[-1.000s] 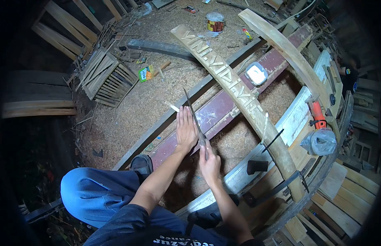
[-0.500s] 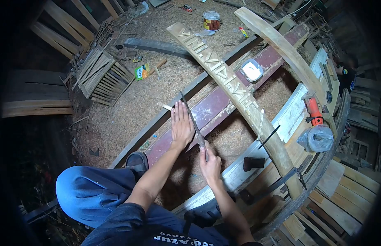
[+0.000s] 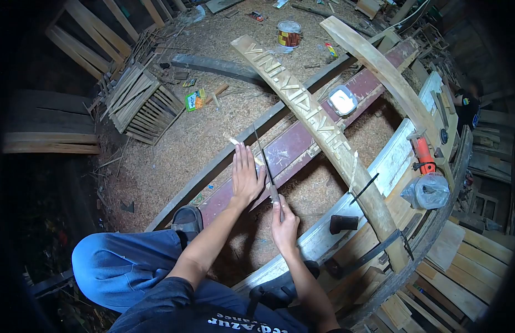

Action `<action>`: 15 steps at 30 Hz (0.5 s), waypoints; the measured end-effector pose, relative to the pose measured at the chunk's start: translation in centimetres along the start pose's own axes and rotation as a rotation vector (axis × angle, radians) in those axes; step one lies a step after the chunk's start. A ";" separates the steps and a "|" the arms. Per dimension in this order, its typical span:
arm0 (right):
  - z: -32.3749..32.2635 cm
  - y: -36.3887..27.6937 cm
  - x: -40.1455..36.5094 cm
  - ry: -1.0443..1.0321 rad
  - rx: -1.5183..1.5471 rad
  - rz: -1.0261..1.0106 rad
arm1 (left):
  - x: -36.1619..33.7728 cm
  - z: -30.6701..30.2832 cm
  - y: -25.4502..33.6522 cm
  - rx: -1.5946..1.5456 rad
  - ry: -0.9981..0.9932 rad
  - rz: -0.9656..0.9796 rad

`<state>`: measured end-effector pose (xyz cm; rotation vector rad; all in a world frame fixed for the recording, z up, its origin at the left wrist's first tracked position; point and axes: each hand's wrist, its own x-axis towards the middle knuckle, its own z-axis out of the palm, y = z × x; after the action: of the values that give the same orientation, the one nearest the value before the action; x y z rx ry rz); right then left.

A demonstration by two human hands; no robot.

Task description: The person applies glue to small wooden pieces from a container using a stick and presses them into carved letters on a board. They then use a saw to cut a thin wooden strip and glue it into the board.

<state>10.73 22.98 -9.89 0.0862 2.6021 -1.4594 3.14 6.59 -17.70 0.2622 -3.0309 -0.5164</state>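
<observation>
My left hand [image 3: 247, 176] lies flat, fingers straight, on a thin pale wooden strip [image 3: 234, 141]. One end of the strip pokes out past the fingertips, and a bit shows beside the index finger. The maroon plank [image 3: 279, 158] is beneath. My right hand [image 3: 284, 219] grips the handle of a long, narrow, tapering blade [image 3: 262, 149]. Seen almost edge-on, the blade runs beside my left hand; whether it is a saw or a knife I cannot make out. To the right, a curved board [image 3: 293, 94] carries raised wooden letter pieces.
On the maroon plank stands a tub of white stuff [image 3: 342, 102]. An orange power tool [image 3: 424, 155], a plastic bag [image 3: 432, 190] and a dark block [image 3: 343, 223] sit at right. A can [image 3: 289, 35] and slatted crate [image 3: 143, 105] rest on shavings. Another person [image 3: 467, 108] is far right.
The blade has shifted slightly right and looks thinner, turned more edge-on. My left hand's fingertips sit a little lower, showing more of the strip. The whole view has shifted slightly.
</observation>
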 end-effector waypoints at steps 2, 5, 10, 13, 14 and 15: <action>0.4 0.3 0.1 0.019 0.189 0.067 | 0.3 -0.2 0.1 -0.003 0.003 0.011; 0.7 1.3 0.0 0.017 0.350 0.127 | 0.0 -0.4 0.0 -0.039 -0.016 0.013; 0.1 0.0 0.1 0.073 0.287 0.129 | 0.2 -0.3 -0.4 -0.020 -0.122 0.021; 0.2 -0.2 0.3 0.025 0.196 0.153 | 0.5 -0.4 -0.5 -0.039 -0.208 -0.011; 1.1 0.8 0.1 0.046 0.211 0.101 | 0.6 -0.6 -0.4 -0.039 -0.203 -0.008; 1.5 0.5 0.2 0.065 0.227 0.047 | 0.7 -0.6 -0.4 -0.045 -0.226 -0.018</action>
<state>10.74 21.94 -11.11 0.2229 2.4534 -1.7568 2.51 5.91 -17.29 0.2447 -3.2321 -0.6575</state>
